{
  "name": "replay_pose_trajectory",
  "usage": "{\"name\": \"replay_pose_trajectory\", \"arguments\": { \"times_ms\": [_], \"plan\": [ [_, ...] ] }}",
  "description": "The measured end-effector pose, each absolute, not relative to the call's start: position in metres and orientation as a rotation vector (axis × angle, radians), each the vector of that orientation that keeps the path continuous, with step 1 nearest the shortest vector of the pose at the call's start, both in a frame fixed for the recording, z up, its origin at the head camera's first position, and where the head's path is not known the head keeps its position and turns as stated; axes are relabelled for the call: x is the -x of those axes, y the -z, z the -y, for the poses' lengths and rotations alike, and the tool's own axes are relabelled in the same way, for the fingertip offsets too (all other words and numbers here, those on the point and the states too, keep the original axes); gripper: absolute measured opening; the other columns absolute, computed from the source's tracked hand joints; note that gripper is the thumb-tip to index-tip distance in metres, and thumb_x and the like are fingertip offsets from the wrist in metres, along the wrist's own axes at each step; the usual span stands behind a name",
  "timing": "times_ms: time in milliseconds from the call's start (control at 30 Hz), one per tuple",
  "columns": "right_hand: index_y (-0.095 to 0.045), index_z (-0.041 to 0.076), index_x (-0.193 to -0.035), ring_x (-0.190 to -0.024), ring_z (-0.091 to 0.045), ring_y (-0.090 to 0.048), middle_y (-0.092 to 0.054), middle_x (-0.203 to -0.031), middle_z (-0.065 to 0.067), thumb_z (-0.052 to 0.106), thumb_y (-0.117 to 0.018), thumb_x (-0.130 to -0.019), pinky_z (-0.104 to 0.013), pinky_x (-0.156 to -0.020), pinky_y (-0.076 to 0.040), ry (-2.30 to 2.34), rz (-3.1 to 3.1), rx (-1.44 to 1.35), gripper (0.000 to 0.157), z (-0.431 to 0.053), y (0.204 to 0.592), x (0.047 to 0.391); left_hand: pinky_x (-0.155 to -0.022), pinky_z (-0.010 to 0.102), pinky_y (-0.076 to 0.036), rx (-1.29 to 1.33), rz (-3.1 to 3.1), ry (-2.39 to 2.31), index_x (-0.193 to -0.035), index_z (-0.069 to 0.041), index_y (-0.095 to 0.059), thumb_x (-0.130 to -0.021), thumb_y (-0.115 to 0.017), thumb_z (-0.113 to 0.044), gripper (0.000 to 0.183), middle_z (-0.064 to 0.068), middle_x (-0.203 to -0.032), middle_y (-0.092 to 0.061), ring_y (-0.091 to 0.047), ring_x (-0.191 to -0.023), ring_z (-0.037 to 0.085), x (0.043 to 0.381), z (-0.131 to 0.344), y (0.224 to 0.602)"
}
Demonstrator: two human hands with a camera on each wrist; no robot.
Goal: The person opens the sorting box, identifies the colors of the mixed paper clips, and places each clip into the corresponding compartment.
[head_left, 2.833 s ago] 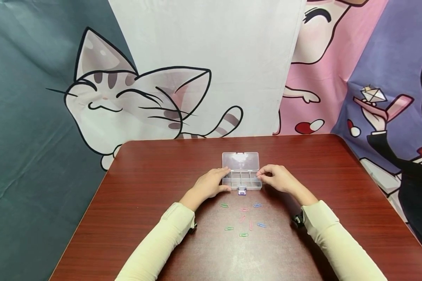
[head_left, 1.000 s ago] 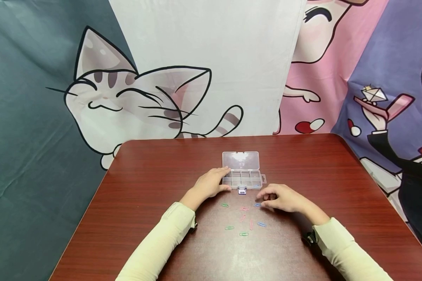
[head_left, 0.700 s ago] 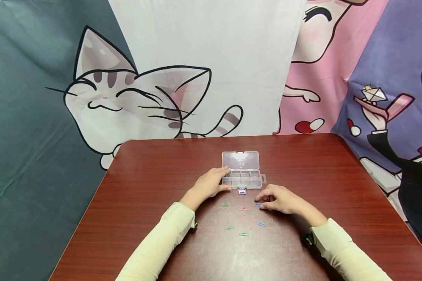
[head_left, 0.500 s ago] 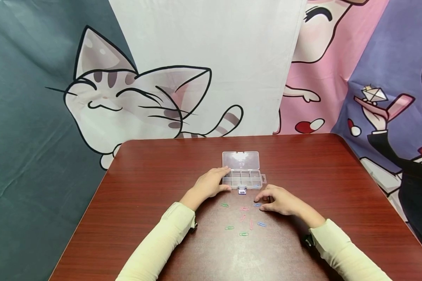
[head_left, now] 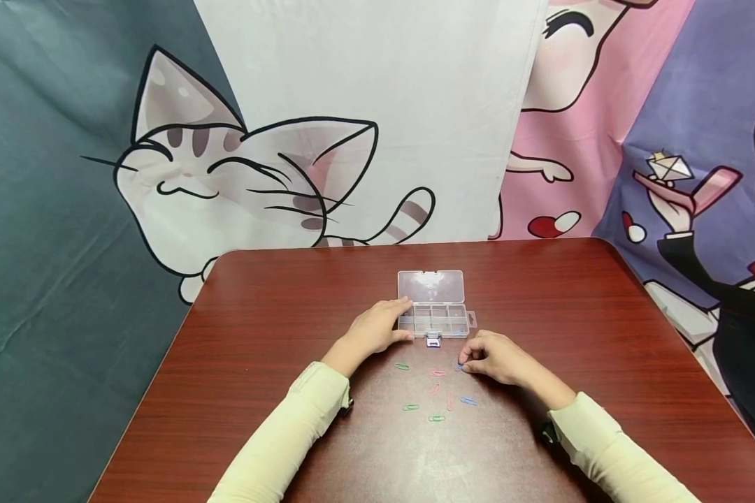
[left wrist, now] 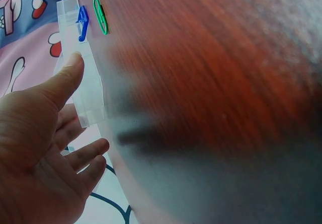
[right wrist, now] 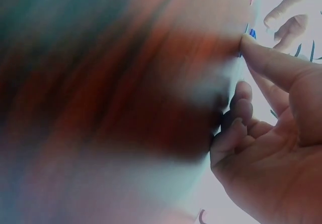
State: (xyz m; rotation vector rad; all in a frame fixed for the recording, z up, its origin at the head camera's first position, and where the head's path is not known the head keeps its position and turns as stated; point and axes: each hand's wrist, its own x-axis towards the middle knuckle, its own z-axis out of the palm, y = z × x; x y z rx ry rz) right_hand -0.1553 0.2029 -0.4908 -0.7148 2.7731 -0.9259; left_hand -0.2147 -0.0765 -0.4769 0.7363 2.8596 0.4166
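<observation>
A clear plastic compartment box lies on the table with its lid raised toward the back. My left hand holds its left end, thumb against the front wall and fingers round the end. Something small and blue shows in the front right compartment. In front of the box's right end, my right hand pinches a blue paper clip between thumb and forefinger, right at the tabletop. The other fingers curl under the palm in the right wrist view. The fingertips partly cover the clip.
Several loose paper clips lie before the box: green ones, pink ones and a blue one. A blue-and-white latch juts from the box front, a hang tab from its right. A printed cloth hangs behind the table.
My right hand has left the box's right end and come nearer to me. Its thumb and forefinger have closed on the blue paper clip. The left hand stays at the box.
</observation>
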Motion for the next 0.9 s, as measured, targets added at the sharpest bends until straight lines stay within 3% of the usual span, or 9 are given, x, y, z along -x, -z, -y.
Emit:
{"name": "replay_pose_trajectory", "arguments": {
  "times_ms": [500,900],
  "plan": [
    [-0.061,0.019,-0.076,-0.074,-0.006,-0.049,-0.052,-0.078,0.009,0.008,-0.076,-0.083,-0.025,-0.066,-0.043,0.788,-2.765,0.740,0.020,-0.196,0.480,0.153,-0.116,0.040,-0.039,-0.743,-2.860,-0.424,-0.155,-0.021,-0.044,-0.091,-0.070,-0.050,0.075,-0.004,-0.161,-0.039,-0.038,-0.147,0.023,0.215,0.077,0.477],
    [-0.069,0.017,-0.086,-0.071,0.002,-0.054,-0.064,-0.077,0.014,0.006,-0.071,-0.091,-0.022,-0.066,-0.048,0.909,-2.701,0.799,0.012,-0.202,0.472,0.158,-0.116,0.040,-0.038,-0.750,-2.857,-0.430,-0.155,-0.021,-0.044,-0.091,-0.070,-0.049,0.075,-0.004,-0.161,-0.039,-0.039,-0.147,0.024,0.214,0.077,0.476]
  ]
}}
